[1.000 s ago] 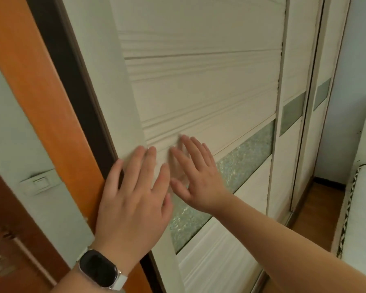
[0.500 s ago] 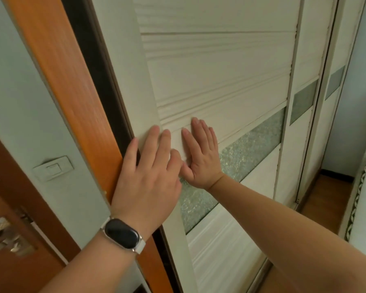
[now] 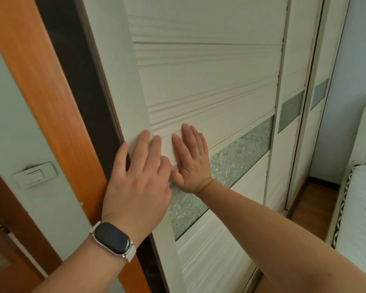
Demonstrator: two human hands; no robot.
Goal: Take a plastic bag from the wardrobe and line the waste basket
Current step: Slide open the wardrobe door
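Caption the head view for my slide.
A person's left hand and right hand press flat on the white wardrobe door, a dark gap along its edge.

Right hand (image 3: 191, 163) has closed in against left hand (image 3: 135, 187)

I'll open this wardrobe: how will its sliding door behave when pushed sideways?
Likely rigid and heavy: the sliding door is a tall slab. Its smooth face may be slippery, though the ridges offer grip. The textured glass strip looks fragile.
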